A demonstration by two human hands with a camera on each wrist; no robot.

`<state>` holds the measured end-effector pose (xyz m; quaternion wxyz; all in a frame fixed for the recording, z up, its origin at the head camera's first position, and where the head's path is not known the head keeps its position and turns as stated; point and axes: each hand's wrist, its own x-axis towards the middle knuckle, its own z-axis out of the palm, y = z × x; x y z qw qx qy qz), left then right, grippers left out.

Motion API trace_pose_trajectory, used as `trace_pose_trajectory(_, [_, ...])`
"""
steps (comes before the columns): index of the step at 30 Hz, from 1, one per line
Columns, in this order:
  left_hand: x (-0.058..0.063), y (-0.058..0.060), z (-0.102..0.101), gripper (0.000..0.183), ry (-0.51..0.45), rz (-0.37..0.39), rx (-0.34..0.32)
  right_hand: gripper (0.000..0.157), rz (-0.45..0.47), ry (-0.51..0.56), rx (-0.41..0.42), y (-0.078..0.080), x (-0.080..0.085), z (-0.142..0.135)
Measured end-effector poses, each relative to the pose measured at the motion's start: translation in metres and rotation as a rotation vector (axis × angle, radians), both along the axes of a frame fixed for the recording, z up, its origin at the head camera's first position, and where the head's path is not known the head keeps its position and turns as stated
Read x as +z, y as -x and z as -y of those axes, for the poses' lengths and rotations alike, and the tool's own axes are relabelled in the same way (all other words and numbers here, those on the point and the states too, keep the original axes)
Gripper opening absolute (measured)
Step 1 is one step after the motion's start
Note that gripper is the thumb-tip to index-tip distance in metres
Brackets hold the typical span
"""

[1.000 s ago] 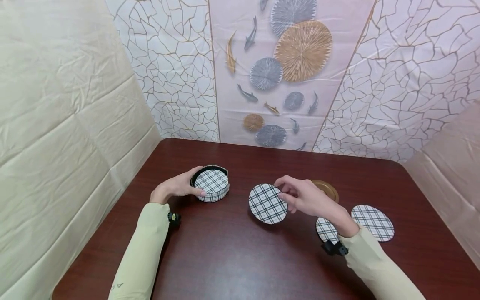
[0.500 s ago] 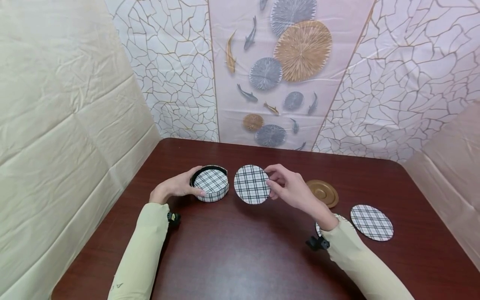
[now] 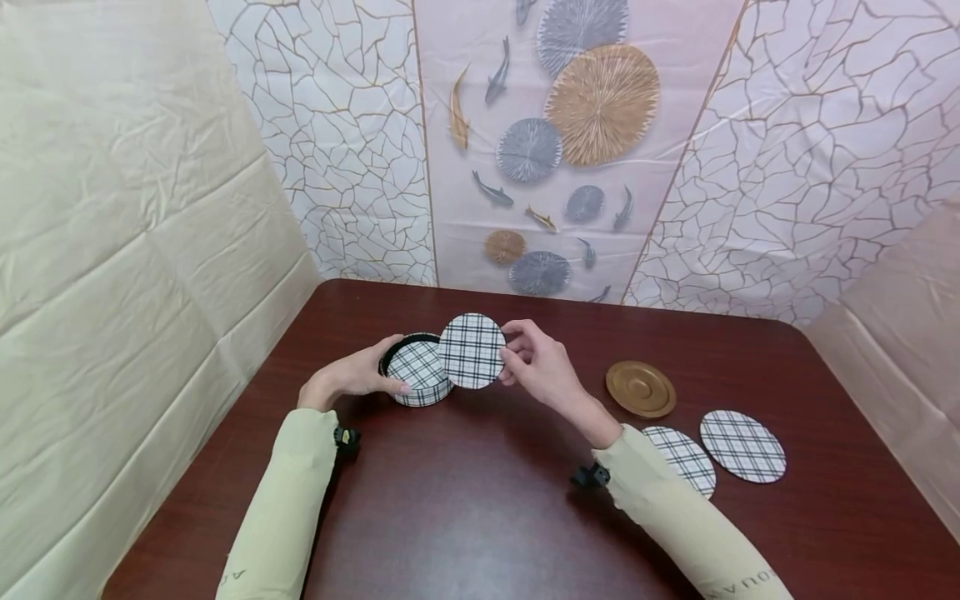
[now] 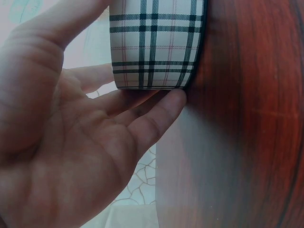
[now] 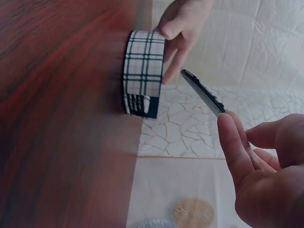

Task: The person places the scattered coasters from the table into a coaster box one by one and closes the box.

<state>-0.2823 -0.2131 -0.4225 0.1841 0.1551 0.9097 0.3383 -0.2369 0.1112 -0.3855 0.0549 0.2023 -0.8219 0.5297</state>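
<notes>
My left hand (image 3: 360, 369) grips the left side of a round plaid coaster holder (image 3: 422, 396) that stands on the table, thumb in front and fingers behind. A stack of plaid coasters (image 3: 412, 362) lies inside its black-lined wall. From the right, my right hand (image 3: 542, 364) pinches a round black-and-white plaid coaster (image 3: 471, 352) by its right edge. The coaster is raised and tilted, its left edge overlapping the holder in the head view. Seen from the right wrist, the thin coaster (image 5: 202, 90) is edge-on, apart from the holder (image 5: 144, 64), whose open side shows stacked edges.
On the right of the dark red-brown table (image 3: 465, 500) lie a brown round dish (image 3: 641, 389) and two more plaid coasters, one (image 3: 743, 446) farther right and another (image 3: 681, 458) partly behind my right sleeve. Patterned cloth (image 3: 360, 150) hangs behind the table.
My right hand has carried the pinched coaster leftward and up to the holder, uncovering the brown dish and a coaster beneath the arm. My left hand stays on the holder.
</notes>
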Motion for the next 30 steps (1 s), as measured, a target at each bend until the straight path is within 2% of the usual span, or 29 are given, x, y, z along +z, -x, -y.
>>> trace_pose_trajectory(14, [0.000,0.000,-0.001,0.107,-0.010,0.009,-0.012,0.032,0.054,0.132,-0.009,0.017,-0.020,0.038])
trace_pose_trajectory(22, [0.000,0.001,-0.004,0.104,-0.028,0.002,-0.016,0.029,0.092,0.158,-0.004,0.020,-0.025,0.055])
trace_pose_trajectory(30, [0.000,0.001,-0.002,0.107,-0.031,-0.006,-0.018,0.030,0.139,0.170,0.002,0.021,-0.039,0.069])
